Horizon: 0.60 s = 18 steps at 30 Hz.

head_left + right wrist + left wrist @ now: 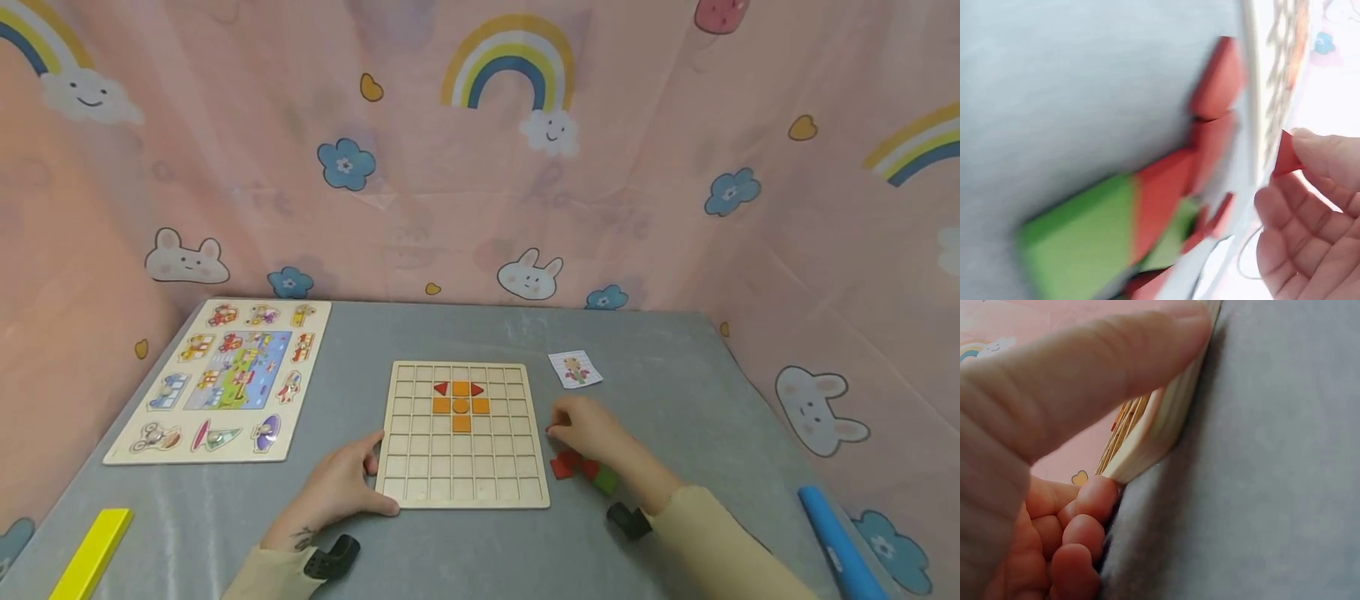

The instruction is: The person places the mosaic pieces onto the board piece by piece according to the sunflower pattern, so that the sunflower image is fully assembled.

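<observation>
A wooden grid board lies on the table. Orange square tiles, an orange round piece and two red triangles fill some of its upper cells. My left hand holds the board's near left corner, thumb along the near edge and curled fingers against the left side. To the right of the board, my right hand pinches a small red triangular tile between thumb and finger. Loose red tiles and green tiles lie below that hand, blurred in the right wrist view.
A small picture card lies beyond the right hand. On the left is a wooden picture puzzle board. A yellow bar sits at the near left, and a blue cylindrical object at the near right. Patterned pink cloth surrounds the table.
</observation>
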Each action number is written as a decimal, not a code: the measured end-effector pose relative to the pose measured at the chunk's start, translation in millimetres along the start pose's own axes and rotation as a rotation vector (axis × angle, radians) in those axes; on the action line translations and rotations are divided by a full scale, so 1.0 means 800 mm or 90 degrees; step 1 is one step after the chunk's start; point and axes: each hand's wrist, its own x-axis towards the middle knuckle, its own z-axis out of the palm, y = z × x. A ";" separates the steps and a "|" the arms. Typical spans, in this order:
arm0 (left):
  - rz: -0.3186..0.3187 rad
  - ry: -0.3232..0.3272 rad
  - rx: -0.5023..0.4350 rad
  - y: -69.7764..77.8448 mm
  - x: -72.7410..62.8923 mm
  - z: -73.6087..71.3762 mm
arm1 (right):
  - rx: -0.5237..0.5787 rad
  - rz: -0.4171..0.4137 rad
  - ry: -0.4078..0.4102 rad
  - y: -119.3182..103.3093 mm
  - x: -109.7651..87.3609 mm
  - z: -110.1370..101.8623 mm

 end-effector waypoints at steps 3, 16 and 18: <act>0.000 0.002 0.002 -0.001 0.000 0.000 | 0.035 -0.018 0.022 -0.012 0.010 -0.003; -0.003 0.002 -0.005 0.001 -0.001 -0.001 | 0.118 -0.087 0.045 -0.069 0.048 0.004; -0.005 0.000 -0.010 0.001 -0.001 -0.001 | 0.115 -0.078 0.032 -0.073 0.052 0.012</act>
